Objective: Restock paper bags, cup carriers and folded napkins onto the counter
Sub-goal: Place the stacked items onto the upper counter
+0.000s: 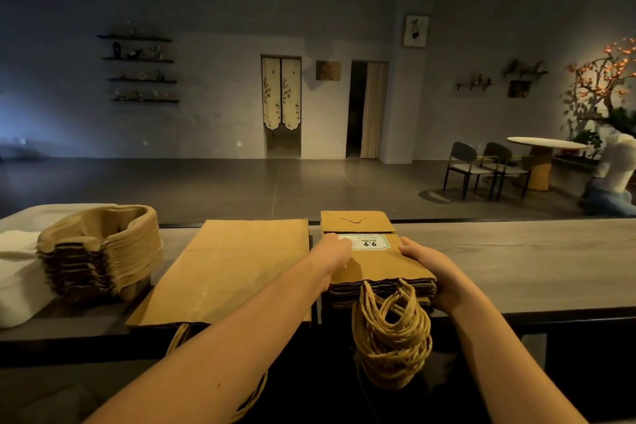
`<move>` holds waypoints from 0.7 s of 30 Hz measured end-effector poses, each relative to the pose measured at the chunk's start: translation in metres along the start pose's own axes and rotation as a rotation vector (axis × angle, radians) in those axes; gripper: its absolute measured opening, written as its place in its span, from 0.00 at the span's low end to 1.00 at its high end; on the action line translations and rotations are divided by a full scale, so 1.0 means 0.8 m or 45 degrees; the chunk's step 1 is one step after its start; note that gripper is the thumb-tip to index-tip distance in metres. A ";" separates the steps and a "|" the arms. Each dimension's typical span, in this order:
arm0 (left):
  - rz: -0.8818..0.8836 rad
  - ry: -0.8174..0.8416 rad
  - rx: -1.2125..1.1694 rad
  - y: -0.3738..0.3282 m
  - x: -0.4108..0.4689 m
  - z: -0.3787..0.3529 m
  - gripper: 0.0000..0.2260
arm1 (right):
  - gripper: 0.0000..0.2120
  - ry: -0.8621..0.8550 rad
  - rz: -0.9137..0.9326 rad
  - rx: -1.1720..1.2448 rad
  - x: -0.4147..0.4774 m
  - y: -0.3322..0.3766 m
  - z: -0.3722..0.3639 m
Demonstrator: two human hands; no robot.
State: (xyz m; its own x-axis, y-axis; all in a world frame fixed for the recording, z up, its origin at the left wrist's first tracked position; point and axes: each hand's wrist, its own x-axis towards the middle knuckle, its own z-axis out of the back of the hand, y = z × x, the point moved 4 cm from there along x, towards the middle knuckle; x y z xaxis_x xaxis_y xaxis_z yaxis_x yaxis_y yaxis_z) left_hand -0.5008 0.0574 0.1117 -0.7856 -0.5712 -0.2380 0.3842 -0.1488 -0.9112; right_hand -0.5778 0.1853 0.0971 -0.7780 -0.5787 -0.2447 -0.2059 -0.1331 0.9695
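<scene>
Head view: only view supplied; all entries below taken from it.
Task item: stack of small flat brown kraft paper bags (378,272), lying on the grey wood-grain counter (516,258), right of centre, folded bottoms away from the person.
Left hand (335,251): clasped on the stack's left edge, fingertips on top beside the white price sticker (364,242).
Right hand (425,272): clasped on the right edge, thumb on top; fingers underneath hidden.
Reason for grip: two-sided hold probably squares the bags and prevents fanning.
Twisted paper-cord handles (392,337): hanging off the near edge, so the stack lies flat.
Large flat brown paper bag (234,272): just left of the stack, sorted by size.
Nested brown pulp cup carriers (99,251): far left, beside the folded white napkins (17,279).
Progress: all three supplies on the counter; likely final alignment.
</scene>
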 end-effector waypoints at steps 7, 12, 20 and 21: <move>-0.202 0.073 -0.031 -0.021 -0.024 0.019 0.22 | 0.24 -0.264 0.148 0.182 0.007 0.009 0.027; -0.289 0.061 -0.096 -0.034 -0.049 0.045 0.27 | 0.16 -0.275 0.361 -0.061 -0.018 0.042 0.008; -0.389 -0.010 -0.107 -0.035 -0.097 0.117 0.27 | 0.13 -0.152 0.664 -0.720 -0.071 0.091 -0.078; -0.401 -0.028 -0.099 -0.035 -0.103 0.128 0.27 | 0.13 -0.180 0.725 -0.771 -0.078 0.097 -0.084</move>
State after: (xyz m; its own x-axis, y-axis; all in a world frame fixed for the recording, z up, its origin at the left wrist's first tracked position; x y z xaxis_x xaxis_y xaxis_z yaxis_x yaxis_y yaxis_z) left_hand -0.3971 0.0256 0.1911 -0.8488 -0.5245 0.0666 0.0848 -0.2593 -0.9621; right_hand -0.5055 0.1571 0.1890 -0.7418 -0.5875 0.3233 0.5629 -0.2836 0.7764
